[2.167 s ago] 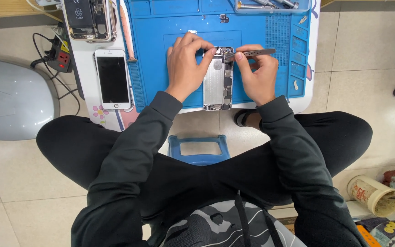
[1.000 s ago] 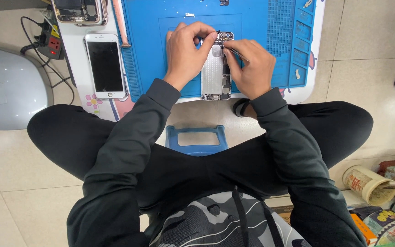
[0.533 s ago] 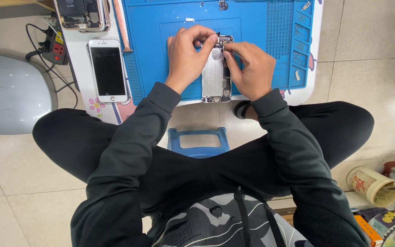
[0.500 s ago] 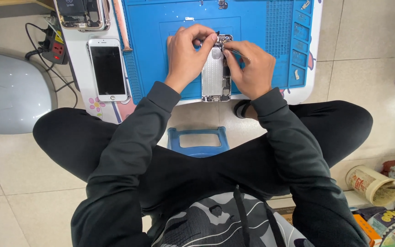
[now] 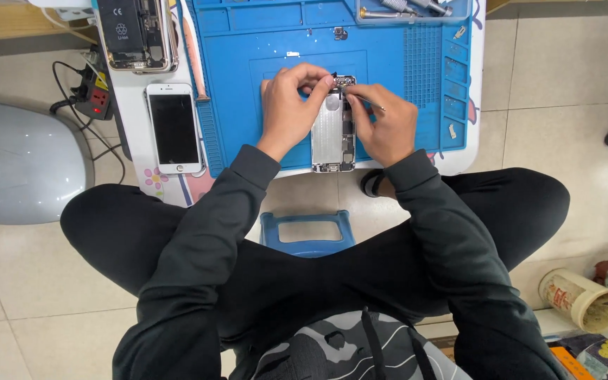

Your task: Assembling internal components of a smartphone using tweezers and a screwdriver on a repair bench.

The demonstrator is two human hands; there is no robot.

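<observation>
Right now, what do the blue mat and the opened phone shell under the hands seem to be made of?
Blue mat: probably silicone or soft rubber, matte, with moulded compartments and ribs. Opened phone shell: probably metal, silvery-grey, dull sheen. Neither is certain from sight alone.

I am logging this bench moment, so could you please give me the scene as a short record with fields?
Surface: blue work mat on a low white table
Left hand: left hand steadies the opened phone shell at its top left
Right hand: right hand pinches a thin metal tool at the shell's top end
Beside mat: white phone, screen up; another opened phone above it
Tray: tools at mat's top edge
Floor: power strip, blue stool
</observation>
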